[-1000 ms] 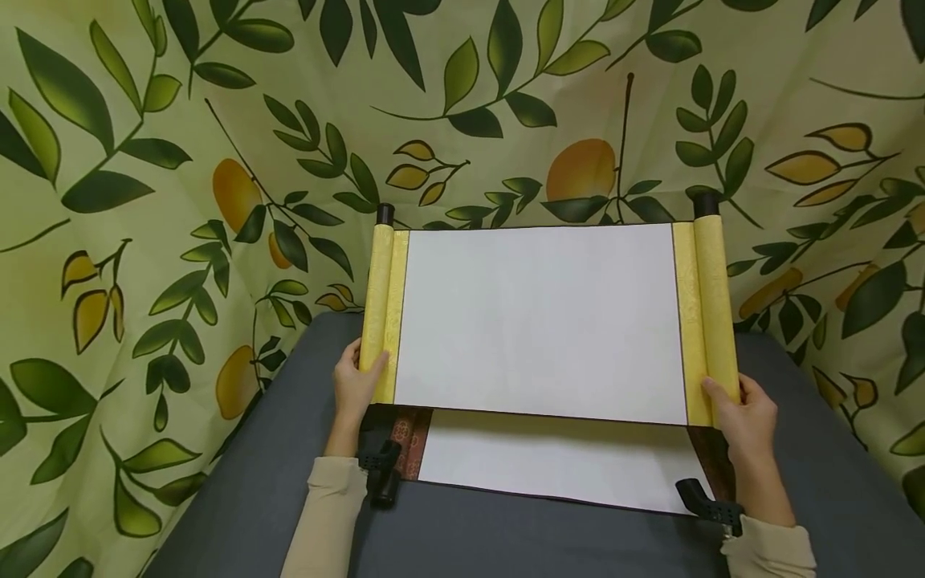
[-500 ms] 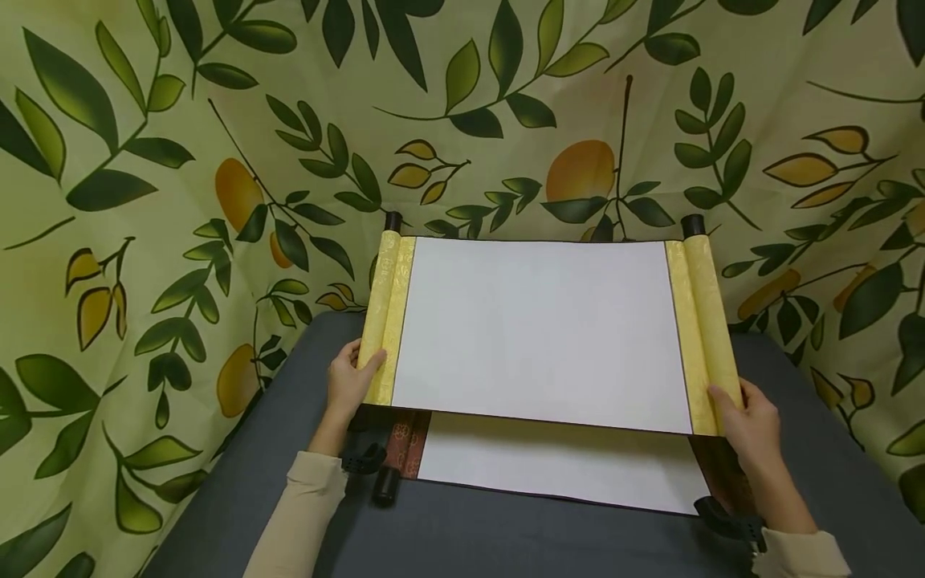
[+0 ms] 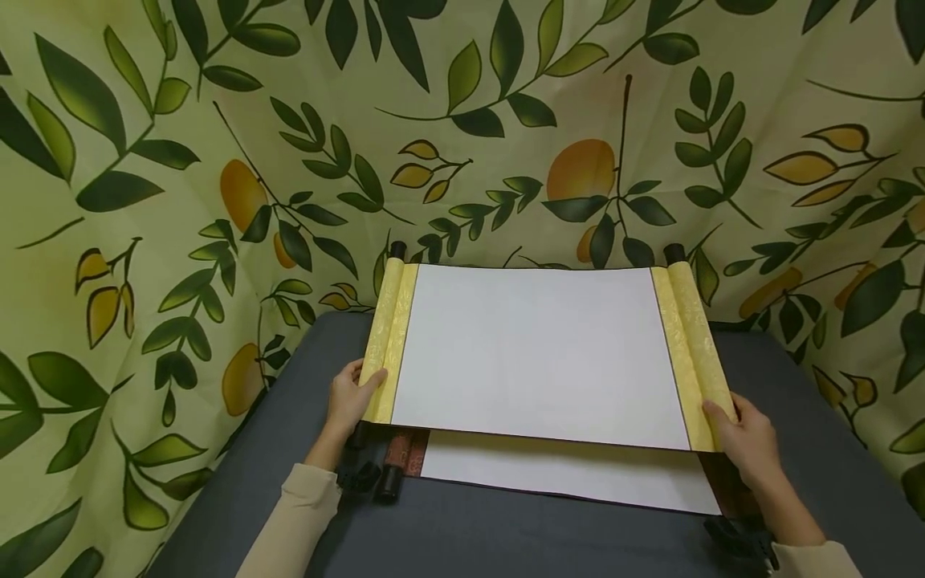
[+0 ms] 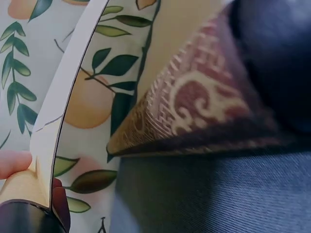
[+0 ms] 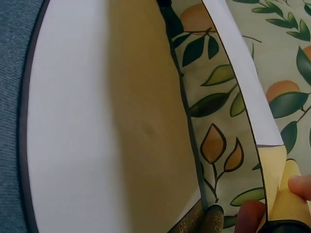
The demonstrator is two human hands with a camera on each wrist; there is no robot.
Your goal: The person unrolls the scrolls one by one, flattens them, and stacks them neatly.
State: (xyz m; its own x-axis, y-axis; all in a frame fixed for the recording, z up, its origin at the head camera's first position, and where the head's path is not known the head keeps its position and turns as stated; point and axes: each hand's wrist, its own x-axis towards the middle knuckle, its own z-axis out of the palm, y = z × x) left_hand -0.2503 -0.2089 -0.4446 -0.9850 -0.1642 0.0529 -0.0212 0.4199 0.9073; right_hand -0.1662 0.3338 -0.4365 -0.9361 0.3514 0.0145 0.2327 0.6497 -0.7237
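Observation:
A blank white scroll (image 3: 535, 353) with yellow patterned ends and black roller knobs is stretched between both hands. My left hand (image 3: 348, 400) grips its left roll near the front end, thumb on top. At the right roll, my right hand (image 3: 747, 437) holds it the same way. The scroll hovers tilted above a second scroll (image 3: 564, 474), whose ends are reddish-brown with a pale pattern. That lower scroll lies unrolled on the table, its far part hidden in the head view. In the right wrist view a gap shows between the lower sheet (image 5: 73, 121) and the raised one (image 5: 243, 68).
A dark grey cloth covers the table (image 3: 470, 538). Behind and beside it hangs a curtain (image 3: 303, 160) printed with leaves and orange fruit. The lower scroll's black roller knob (image 3: 389, 486) juts toward the front, near the left wrist.
Both hands keep their hold while the yellow-ended scroll's far edge drops toward the table, the sheet coming lower and flatter. Less of the lower scroll shows now.

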